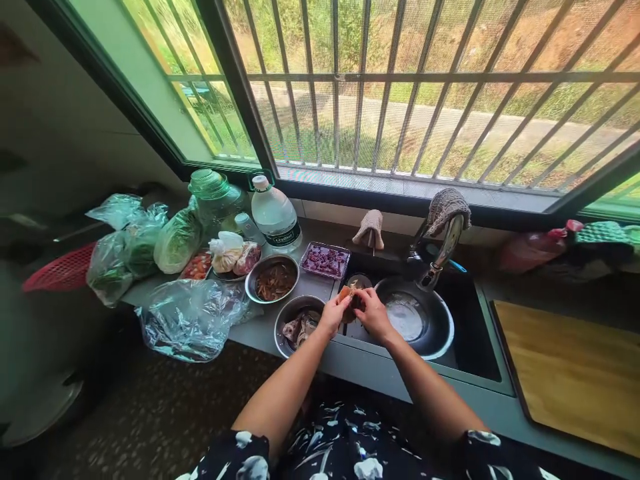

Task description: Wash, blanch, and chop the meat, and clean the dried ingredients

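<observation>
Over the left part of the black sink [480,333], my two hands meet around a small orange-brown piece of food whose kind I cannot make out [345,292]. My left hand [332,315] is closed on its left side. Fingers of my right hand [374,313] pinch at its right side, partly hiding it. Below my left hand stands a steel bowl [278,339] with pieces of meat or fish [299,328]. A dark round basin [445,340] with a little water sits in the sink to the right of my right hand.
Left of the sink are a bowl of brown strips in liquid [274,280], a tray of dark red pieces [326,260], a large bottle [276,217], bagged vegetables [177,243] and a crumpled plastic bag [187,323]. A faucet [447,247] rises behind the basin; a cutting board [570,373] lies right.
</observation>
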`<state>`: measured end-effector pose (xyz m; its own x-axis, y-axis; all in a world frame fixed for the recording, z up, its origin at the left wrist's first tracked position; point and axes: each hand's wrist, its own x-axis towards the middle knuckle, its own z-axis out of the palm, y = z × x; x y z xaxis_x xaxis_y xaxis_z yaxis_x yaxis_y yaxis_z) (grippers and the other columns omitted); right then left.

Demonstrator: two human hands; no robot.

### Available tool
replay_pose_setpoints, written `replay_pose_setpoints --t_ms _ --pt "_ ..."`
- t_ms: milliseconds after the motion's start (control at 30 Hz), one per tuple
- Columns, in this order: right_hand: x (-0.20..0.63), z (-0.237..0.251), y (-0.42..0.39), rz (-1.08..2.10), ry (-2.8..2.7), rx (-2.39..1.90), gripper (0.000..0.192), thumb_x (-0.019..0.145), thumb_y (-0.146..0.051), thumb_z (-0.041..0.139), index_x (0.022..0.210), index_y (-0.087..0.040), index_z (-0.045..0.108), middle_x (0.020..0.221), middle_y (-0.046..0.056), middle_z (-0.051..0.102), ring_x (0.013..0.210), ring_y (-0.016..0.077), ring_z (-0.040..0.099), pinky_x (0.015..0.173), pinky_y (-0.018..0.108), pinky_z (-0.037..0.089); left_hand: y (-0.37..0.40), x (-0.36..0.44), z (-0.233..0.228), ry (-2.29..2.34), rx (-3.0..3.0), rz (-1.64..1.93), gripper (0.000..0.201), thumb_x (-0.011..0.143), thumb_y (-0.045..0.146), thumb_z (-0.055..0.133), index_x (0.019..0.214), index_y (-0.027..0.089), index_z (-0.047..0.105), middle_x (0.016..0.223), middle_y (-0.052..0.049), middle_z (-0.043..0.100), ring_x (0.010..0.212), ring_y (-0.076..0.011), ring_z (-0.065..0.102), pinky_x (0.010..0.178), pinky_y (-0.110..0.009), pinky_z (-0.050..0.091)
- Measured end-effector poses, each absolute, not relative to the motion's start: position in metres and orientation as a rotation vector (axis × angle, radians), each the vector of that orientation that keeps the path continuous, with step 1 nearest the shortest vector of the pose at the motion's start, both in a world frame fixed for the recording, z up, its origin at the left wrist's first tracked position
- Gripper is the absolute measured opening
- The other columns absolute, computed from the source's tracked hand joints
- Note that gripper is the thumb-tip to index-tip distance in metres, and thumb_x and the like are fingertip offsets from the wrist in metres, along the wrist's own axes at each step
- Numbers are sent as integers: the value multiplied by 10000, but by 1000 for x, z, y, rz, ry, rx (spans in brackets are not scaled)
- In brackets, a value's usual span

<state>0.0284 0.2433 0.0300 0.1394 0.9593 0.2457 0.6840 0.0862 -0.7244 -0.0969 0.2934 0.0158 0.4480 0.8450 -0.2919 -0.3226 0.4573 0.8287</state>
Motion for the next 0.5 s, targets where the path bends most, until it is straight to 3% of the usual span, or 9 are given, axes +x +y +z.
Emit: replay_pose_setpoints --t_ms 100,267,500 --pt "30 29 248 567 -1577 -1575 462 613 -127 521 1065 -218 513 988 31 505 885 154 516 820 308 443 293 -100 19 787 658 704 385 578 264 737 921 124 632 800 -53 670 633 -122 597 599 -226 448" --pt "24 22 251 720 -1181 -1555 308 703 -316 550 972 -171 517 923 49 584 852 170 546 811 321 443 289 -96 26 742 651 755 561 555 221 752 1085 185 569 952 -62 657 658 -127 601 577 -218 443" --pt "20 17 244 752 -1103 -1491 356 760 -439 504 978 -171 592 965 77 622 904 190 568 828 323 445 284 -93 31 730 733 791 601 541 206 744 1102 222 531 967 -45 636 678 -140 598 575 -238 466"
